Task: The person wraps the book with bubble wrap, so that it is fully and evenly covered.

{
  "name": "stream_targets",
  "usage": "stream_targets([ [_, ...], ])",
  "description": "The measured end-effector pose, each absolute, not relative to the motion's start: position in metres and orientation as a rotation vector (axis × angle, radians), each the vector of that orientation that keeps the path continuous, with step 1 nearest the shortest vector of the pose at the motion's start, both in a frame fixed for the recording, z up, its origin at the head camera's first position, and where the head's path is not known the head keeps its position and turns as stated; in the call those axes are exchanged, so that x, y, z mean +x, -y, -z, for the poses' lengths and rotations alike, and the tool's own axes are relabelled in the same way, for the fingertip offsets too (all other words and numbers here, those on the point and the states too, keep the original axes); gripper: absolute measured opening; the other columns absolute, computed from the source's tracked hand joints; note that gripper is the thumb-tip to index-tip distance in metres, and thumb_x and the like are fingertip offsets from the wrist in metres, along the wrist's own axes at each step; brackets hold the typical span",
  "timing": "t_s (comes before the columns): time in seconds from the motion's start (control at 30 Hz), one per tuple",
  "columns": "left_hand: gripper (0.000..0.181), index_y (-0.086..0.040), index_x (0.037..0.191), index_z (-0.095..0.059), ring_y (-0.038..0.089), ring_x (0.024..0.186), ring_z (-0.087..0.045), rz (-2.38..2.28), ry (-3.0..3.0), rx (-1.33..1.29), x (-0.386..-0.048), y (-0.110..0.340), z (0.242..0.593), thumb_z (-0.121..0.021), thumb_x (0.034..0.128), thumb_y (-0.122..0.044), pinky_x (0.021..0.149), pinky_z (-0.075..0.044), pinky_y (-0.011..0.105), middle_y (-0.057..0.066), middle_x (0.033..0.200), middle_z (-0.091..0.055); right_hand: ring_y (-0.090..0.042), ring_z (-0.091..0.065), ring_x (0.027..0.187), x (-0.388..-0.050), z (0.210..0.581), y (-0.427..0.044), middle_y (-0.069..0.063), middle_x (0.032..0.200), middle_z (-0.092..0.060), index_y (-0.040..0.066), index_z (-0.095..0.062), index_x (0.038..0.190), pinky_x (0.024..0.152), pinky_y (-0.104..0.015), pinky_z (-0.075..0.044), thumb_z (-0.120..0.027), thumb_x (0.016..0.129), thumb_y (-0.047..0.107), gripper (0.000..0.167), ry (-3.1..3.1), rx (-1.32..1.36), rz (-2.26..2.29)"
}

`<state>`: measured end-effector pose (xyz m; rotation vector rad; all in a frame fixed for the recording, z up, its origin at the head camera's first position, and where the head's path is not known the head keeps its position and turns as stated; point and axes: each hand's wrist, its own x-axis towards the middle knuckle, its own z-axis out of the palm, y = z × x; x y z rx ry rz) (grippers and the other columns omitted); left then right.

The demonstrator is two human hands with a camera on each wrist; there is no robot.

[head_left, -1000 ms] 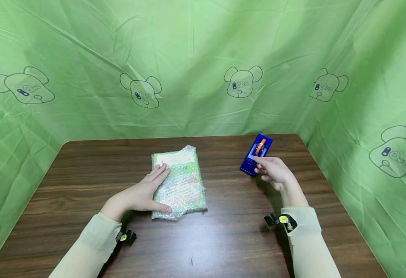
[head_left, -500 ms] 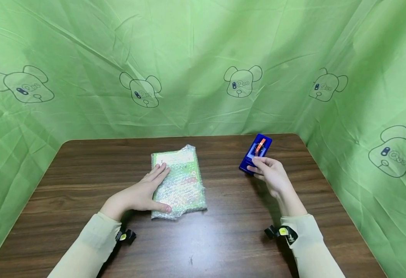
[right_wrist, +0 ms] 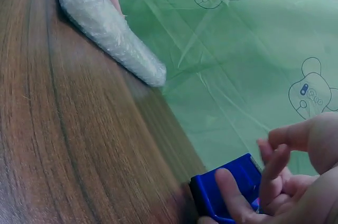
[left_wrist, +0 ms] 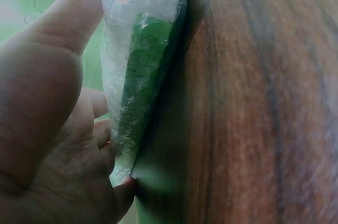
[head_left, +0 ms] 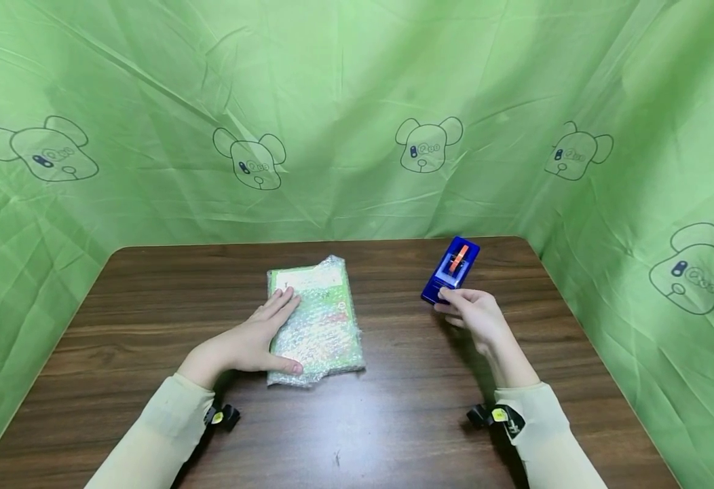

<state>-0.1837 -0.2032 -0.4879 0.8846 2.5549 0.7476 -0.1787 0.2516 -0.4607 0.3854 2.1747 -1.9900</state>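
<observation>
My left hand point(head_left: 247, 339) lies with spread, straight fingers on a flat package in bubble wrap point(head_left: 323, 305), green and white under the film. The left wrist view shows the package's side edge point(left_wrist: 145, 65) against the palm side of the hand. At the far right of the table lies a blue tape dispenser point(head_left: 451, 269) with an orange roll in it. Over its near end my right hand point(head_left: 482, 319) pinches with thumb and index finger; what looks like clear tape runs there, its end hidden. Another finger of that hand touches the blue body point(right_wrist: 240, 174).
The brown wooden table point(head_left: 363, 435) carries both things. Green curtain cloth point(head_left: 345, 88) with printed bear heads hangs close behind it and along the sides. A black camera point(head_left: 485, 415) is strapped to the right wrist, and another point(head_left: 225, 416) to the left.
My right hand has drawn back a little toward me along the tape dispenser, from near the orange roll to its near end. Dispenser, package and left hand stay nearly where they were.
</observation>
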Motion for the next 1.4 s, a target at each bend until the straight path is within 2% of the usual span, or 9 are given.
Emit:
stream_targets([
  [0.1, 0.137, -0.005, 0.176, -0.010, 0.043, 0.168, 0.003, -0.747, -2.555, 0.882, -0.184, 0.203, 0.488, -0.082, 0.0831, -0.075, 0.132, -0.013, 0.066, 0.018, 0.183, 0.002, -0.009, -0.078, 0.082, -0.180, 0.464, -0.254, -0.003, 0.094, -0.077, -0.009, -0.070, 0.125, 0.083, -0.030, -0.063, -0.069, 0.110, 0.028, 0.039, -2.184, 0.411, 1.898],
  [0.2, 0.137, -0.005, 0.176, -0.010, 0.043, 0.168, 0.003, -0.746, -2.559, 0.878, -0.184, 0.203, 0.488, -0.082, 0.0832, -0.075, 0.132, -0.013, 0.066, 0.018, 0.183, 0.002, -0.006, -0.073, 0.069, -0.181, 0.467, -0.255, 0.005, 0.078, -0.065, -0.006, -0.069, 0.119, 0.066, -0.024, -0.054, -0.068, 0.110, 0.030, 0.038, -2.183, 0.429, 1.818],
  [0.33, 0.137, -0.005, 0.176, -0.010, 0.043, 0.168, 0.002, -0.741, -2.561, 0.875, -0.184, 0.203, 0.489, -0.081, 0.0835, -0.076, 0.132, -0.013, 0.066, 0.019, 0.183, 0.002, -0.006, -0.068, 0.062, -0.182, 0.470, -0.257, 0.007, 0.073, -0.060, -0.003, -0.070, 0.110, 0.061, -0.023, -0.050, -0.066, 0.111, 0.031, 0.034, -2.207, 0.402, 1.753],
  [0.47, 0.137, -0.005, 0.176, -0.010, 0.043, 0.168, 0.002, -0.743, -2.563, 0.875, -0.184, 0.204, 0.490, -0.081, 0.0836, -0.077, 0.132, -0.013, 0.066, 0.019, 0.183, 0.001, -0.008, -0.068, 0.063, -0.181, 0.472, -0.257, 0.005, 0.072, -0.061, -0.005, -0.070, 0.111, 0.059, -0.024, -0.049, -0.065, 0.111, 0.031, 0.036, -2.289, 0.342, 1.710],
  [0.7, 0.137, -0.003, 0.175, -0.011, 0.044, 0.168, 0.002, -0.746, -2.561, 0.886, -0.183, 0.204, 0.489, -0.081, 0.0835, -0.077, 0.132, -0.012, 0.066, 0.020, 0.183, 0.000, -0.012, -0.070, 0.070, -0.178, 0.475, -0.256, -0.002, 0.080, -0.069, -0.010, -0.071, 0.119, 0.067, -0.029, -0.061, -0.068, 0.110, 0.027, 0.038, -2.411, 0.298, 1.722],
  [0.87, 0.137, -0.004, 0.175, -0.010, 0.043, 0.168, 0.002, -0.749, -2.556, 0.885, -0.183, 0.204, 0.489, -0.081, 0.0837, -0.076, 0.132, -0.012, 0.066, 0.019, 0.183, 0.001, -0.017, -0.073, 0.092, -0.174, 0.477, -0.258, -0.011, 0.106, -0.079, -0.005, -0.075, 0.122, 0.073, -0.032, -0.061, -0.071, 0.108, 0.030, 0.038, -2.456, 0.333, 1.723],
  [1.03, 0.137, -0.004, 0.176, -0.010, 0.043, 0.168, 0.002, -0.748, -2.557, 0.881, -0.184, 0.204, 0.490, -0.080, 0.0839, -0.077, 0.132, -0.012, 0.066, 0.019, 0.183, 0.001, -0.022, -0.075, 0.105, -0.170, 0.473, -0.256, -0.018, 0.127, -0.077, -0.003, -0.074, 0.128, 0.079, -0.034, -0.061, -0.072, 0.108, 0.033, 0.041, -2.404, 0.378, 1.754],
  [1.23, 0.136, -0.005, 0.176, -0.010, 0.044, 0.168, 0.002, -0.749, -2.562, 0.887, -0.184, 0.204, 0.490, -0.081, 0.0838, -0.076, 0.131, -0.012, 0.067, 0.019, 0.183, 0.001, -0.013, -0.072, 0.111, -0.163, 0.468, -0.253, -0.010, 0.125, -0.076, -0.008, -0.072, 0.127, 0.103, -0.031, -0.059, -0.072, 0.109, 0.023, 0.037, -2.312, 0.338, 1.902],
  [1.4, 0.136, -0.005, 0.176, -0.010, 0.043, 0.168, 0.003, -0.752, -2.560, 0.880, -0.184, 0.204, 0.490, -0.081, 0.0838, -0.076, 0.131, -0.012, 0.068, 0.019, 0.183, 0.001, -0.007, -0.072, 0.105, -0.160, 0.469, -0.252, -0.007, 0.121, -0.079, -0.007, -0.076, 0.121, 0.100, -0.029, -0.060, -0.076, 0.106, 0.022, 0.032, -2.347, 0.325, 1.888],
])
